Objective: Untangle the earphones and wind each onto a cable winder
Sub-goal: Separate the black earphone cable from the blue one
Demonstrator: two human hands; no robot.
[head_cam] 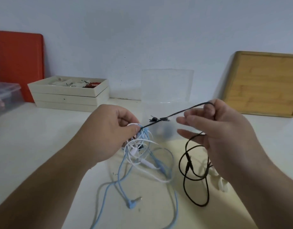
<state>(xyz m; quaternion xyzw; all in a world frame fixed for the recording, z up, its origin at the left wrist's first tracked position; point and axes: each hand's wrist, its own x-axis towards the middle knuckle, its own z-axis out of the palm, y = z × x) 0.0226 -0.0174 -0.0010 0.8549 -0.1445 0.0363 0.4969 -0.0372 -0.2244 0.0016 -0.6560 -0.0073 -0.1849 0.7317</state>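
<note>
My left hand (107,134) pinches a knot of white earphones (139,156) and light blue earphones (119,182) just above the white table (35,138). A black earphone cable (188,171) runs taut from that knot up to my right hand (225,129), which grips it between thumb and forefinger. The rest of the black cable hangs in loops below my right hand. The blue cable's jack plug (133,201) lies on the table. White cable winders (220,182) lie partly hidden under my right wrist.
A clear plastic container (167,90) stands behind the hands, with a small black piece (157,119) at its base. Stacked cream trays (69,93) with small items sit back left, beside an orange board (18,63). A wooden board (264,83) leans back right.
</note>
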